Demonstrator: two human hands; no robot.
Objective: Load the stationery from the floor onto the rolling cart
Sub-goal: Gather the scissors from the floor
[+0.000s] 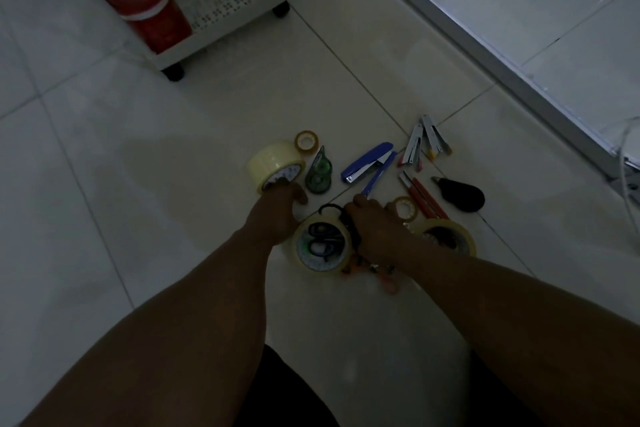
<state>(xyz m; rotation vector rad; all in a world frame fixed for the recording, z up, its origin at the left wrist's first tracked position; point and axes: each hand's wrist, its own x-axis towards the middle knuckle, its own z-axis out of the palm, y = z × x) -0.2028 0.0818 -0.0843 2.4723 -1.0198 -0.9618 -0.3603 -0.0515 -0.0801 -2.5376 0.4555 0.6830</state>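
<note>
Lowest in the frame, both forearms reach up toward the pile of stationery at centre right. The nearest item is a wide clear tape roll [322, 248] lying flat on the tiled floor [138, 184], with dark scissor handles showing through its hole and orange handles poking out beneath it.

The right hand [372, 224] lies over the black scissors [341, 218] at the roll's upper right edge; its fingers curl downward there, but whether they have actually closed on the handles cannot be told in this dim light. The left hand [278, 208] sits just above the roll, fingertips touching the rim of a second clear tape roll [275, 165] that stands on edge; the grip looks loose, fingers bent but not clamped.

To do this pickup well, each hand should take one firm thing: hook a finger through the upright roll's core, and lift the scissors by the handles with the blades shut.

Farther up lie a green correction-tape dispenser [318, 172], a blue stapler [369, 163], two small amber rolls, box cutters and a black dispenser.

The rolling cart [221, 0] waits at upper left, well apart, a red cup [145, 7] already on its bottom shelf.
</note>
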